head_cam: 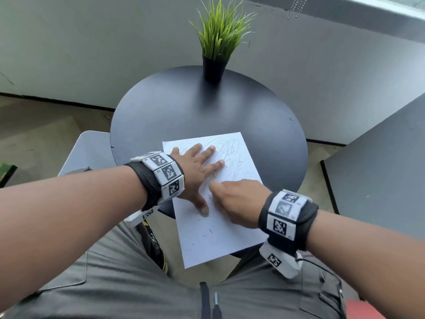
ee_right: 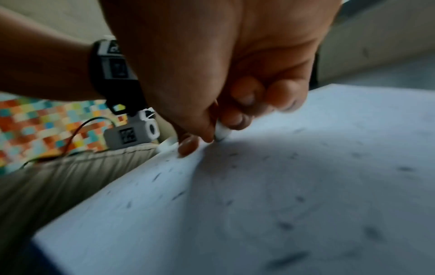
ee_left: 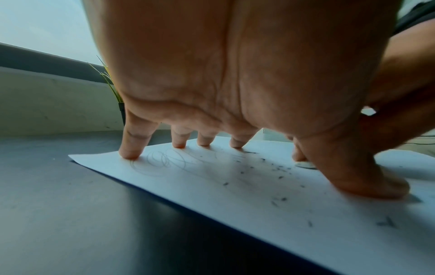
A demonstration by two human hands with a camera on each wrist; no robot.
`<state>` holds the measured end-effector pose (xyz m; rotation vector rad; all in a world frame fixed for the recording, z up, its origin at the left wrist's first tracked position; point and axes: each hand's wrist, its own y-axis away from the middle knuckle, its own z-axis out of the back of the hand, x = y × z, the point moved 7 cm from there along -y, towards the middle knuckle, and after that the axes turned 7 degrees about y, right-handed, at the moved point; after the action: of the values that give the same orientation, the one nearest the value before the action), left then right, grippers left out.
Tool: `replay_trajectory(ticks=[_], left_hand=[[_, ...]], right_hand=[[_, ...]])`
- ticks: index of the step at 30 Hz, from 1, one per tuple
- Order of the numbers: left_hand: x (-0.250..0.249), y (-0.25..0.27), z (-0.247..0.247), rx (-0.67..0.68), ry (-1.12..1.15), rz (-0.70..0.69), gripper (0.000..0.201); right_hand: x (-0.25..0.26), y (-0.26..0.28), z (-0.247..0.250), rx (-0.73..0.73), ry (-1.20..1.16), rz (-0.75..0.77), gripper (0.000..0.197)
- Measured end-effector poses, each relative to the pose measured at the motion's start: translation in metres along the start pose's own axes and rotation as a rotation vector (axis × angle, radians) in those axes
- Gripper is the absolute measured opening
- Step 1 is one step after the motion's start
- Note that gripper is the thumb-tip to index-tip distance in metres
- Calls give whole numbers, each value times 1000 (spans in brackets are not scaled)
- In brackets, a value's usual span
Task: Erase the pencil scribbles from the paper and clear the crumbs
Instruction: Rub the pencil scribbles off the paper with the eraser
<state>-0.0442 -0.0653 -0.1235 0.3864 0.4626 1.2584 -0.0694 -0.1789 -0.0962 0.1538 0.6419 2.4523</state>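
Observation:
A white sheet of paper [head_cam: 218, 231] lies on the round black table [head_cam: 184, 111], its near end hanging over the table's edge. Faint pencil scribbles [head_cam: 230, 150] cover its far half. Dark eraser crumbs [head_cam: 210, 230] are scattered over the sheet [ee_left: 235, 186], where several crumbs [ee_left: 281, 169] lie. My left hand [head_cam: 197, 166] presses flat on the paper with fingers spread [ee_left: 128, 150]. My right hand [head_cam: 239, 199] pinches a small white eraser [ee_right: 222, 131] and holds its tip against the paper [ee_right: 306, 186]. The eraser [ee_left: 305, 164] also shows behind my left thumb.
A potted green grass plant [head_cam: 216, 51] stands at the far edge of the table. A grey wall runs behind. A second dark table [head_cam: 379, 176] is at the right and a light chair seat [head_cam: 92, 148] at the left. My lap is below the paper.

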Motion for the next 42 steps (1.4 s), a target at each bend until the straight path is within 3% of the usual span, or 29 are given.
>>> replay_trajectory(ticks=[4,6,8,9,12,14,18,23,27,28,31,33,36,37,40,42], left_hand=[[0,-1,1,14,7,1,138],[0,0,0,16,0,2,138],[-1,0,0,9,-6,2,138],[0,0,0,5,-8,2,138],[-1,-1,2,-1,-6,-3,138],[-2,0,0,6,-8,1,138],[-1,0,0,7,-10,6,139],[-2,-1,0,4,4,1,138],[0,0,-1,4,-1,5,138],[0,-1,0,7,3,4,138],[-2,-1,1,10,18,-1,137],[-1,-1,0,9,11,3,138],[-1,-2,-2,0,-1,6,139],[-1,-2,-1,-1,-1,6,139],[-1,-2,0,9,1,10,139],[-2,-3,-1,6,-5,15,140]], right_hand=[[-76,-11,11,-60,-5,-326,10],[-53,-8,8,-88,6,-236,10],[-9,1,-3,-61,-11,-13,9],[-9,5,-6,-51,-19,6,10],[-73,-3,2,-75,-7,-292,12],[-82,-4,3,-112,7,-327,11],[-4,5,-10,-86,7,63,9],[-72,-4,7,-153,34,-238,13],[-9,5,-3,-89,66,72,10],[-12,6,-4,-77,48,47,15],[-66,0,4,-136,32,-228,18],[-56,1,5,-154,65,-215,11],[3,5,-5,-96,75,42,14],[3,5,-4,-66,60,34,14],[-50,-7,11,-121,59,-219,11],[-53,-6,14,-123,85,-245,10]])
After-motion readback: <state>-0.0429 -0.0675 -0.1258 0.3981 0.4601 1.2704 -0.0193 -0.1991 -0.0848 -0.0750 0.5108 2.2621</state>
